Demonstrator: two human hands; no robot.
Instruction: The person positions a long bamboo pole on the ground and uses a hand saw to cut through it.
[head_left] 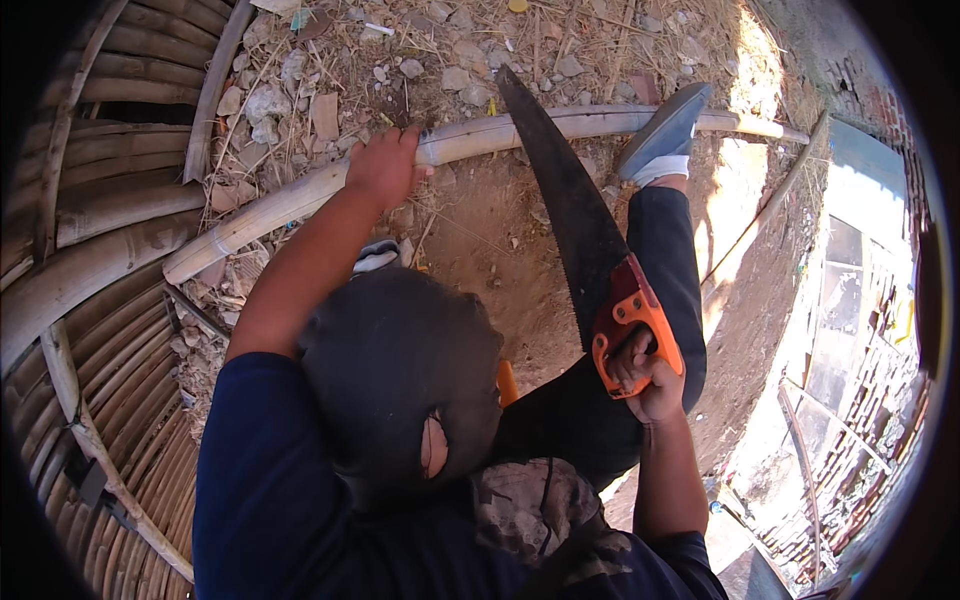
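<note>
A long pale bamboo pole (480, 136) lies across the ground in front of me. My left hand (385, 170) grips it from above, fingers curled over its far side. In my right hand (645, 375) is a hand saw (575, 195) with an orange and dark red handle, its fingers closed through the grip. The dark blade points away from me, and its tip end passes over the pole in the picture. Whether the blade touches the pole, I cannot tell. Farther right, my shoe (665, 130) is against the pole.
Slatted bamboo structures (130, 370) stand at the left. Beyond the pole lies rubble (460, 80) with stones and straw; bare earth (490, 235) is on the near side. A thin stick (765, 215) and a brick wall (880, 480) are at the right. A black head covering (400, 370) hides the middle.
</note>
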